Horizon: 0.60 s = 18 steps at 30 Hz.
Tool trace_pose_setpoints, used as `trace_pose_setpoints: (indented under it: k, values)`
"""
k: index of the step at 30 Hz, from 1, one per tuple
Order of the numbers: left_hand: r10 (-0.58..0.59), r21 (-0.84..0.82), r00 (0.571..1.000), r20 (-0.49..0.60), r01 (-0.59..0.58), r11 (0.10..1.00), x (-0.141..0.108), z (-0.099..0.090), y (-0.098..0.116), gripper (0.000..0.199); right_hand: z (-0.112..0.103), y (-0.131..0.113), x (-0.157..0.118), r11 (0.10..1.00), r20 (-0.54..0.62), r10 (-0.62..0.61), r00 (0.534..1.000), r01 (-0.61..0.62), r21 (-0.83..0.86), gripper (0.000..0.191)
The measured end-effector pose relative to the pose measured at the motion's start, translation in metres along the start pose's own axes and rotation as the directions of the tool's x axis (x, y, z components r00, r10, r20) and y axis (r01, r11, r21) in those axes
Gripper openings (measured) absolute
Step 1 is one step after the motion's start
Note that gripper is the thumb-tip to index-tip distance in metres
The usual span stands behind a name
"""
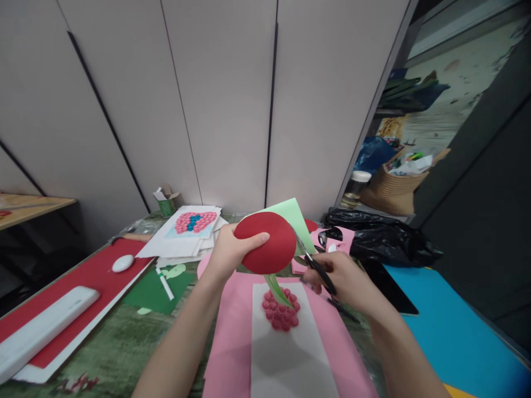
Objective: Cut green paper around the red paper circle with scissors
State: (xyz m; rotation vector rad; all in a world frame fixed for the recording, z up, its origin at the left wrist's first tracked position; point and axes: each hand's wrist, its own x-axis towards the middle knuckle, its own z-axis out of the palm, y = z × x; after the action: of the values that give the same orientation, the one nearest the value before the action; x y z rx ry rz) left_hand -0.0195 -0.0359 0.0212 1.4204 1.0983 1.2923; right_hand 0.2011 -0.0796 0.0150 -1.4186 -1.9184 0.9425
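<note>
My left hand (238, 246) pinches a red paper disc (271, 249), thumb on its front face. Behind the disc a light green sheet (292, 215) shows; whether my left hand holds it too is hidden. My right hand (336, 273) has its fingers in the black handles of a pair of scissors (317, 269), whose blades lie at the right edge of the disc and over the green sheet. Below the disc, a white strip (286, 359) lies on pink paper (232, 331), bearing a cluster of pink rolled pieces (281, 316). Curled green strips (277, 292) hang above the cluster.
At left are a red sheet (103, 265), a white long device (53, 326), a white mouse (123, 263), a marker (165, 284) and dark green paper (145, 290). White sheets (166, 243) lie behind. At right are a black bag (377, 243), a tablet (390, 287) and blue paper (452, 320).
</note>
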Motion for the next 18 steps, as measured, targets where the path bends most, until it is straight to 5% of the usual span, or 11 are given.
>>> trace_pose_setpoints:
  k: [18]
  values:
    - [-0.053, 0.054, 0.997, 0.062, 0.049, 0.997, -0.0028, 0.0042, 0.0069, 0.039, 0.0001, 0.0008, 0.0046, 0.999, -0.018, -0.009, 1.0, 0.01, 0.039, 0.028]
